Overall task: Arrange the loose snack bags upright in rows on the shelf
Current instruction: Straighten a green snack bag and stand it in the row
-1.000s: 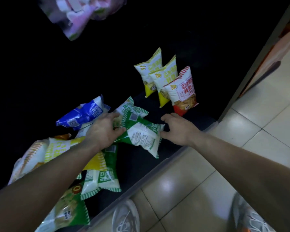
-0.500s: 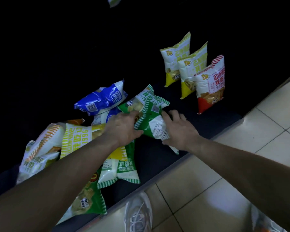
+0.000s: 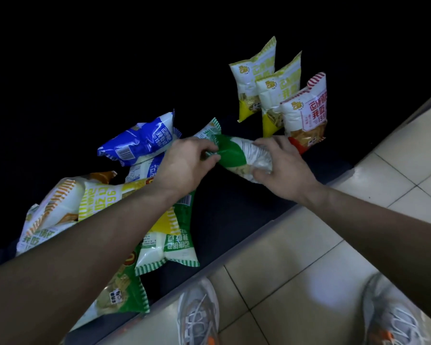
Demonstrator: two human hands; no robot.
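A green-and-white snack bag [image 3: 237,158] is held sideways just above the dark shelf [image 3: 234,220]. My left hand [image 3: 184,168] pinches its green end and my right hand [image 3: 281,168] grips its white end. Behind them stand three bags upright in a row: two yellow ones [image 3: 254,78] [image 3: 279,95] and a red one [image 3: 306,113]. To the left lies a loose heap: a blue bag [image 3: 137,140], an orange-striped bag [image 3: 57,207], a yellow bag [image 3: 102,197] and green bags [image 3: 169,247], partly hidden under my left forearm.
The shelf's pale front edge [image 3: 234,247] runs diagonally from lower left to upper right. Beyond it is a tiled floor [image 3: 309,270] with my two grey shoes [image 3: 199,314] [image 3: 393,317]. The back of the shelf is dark.
Both hands have closed on the green bag and lifted it off the heap, turning it sideways. The camera view has shifted slightly.
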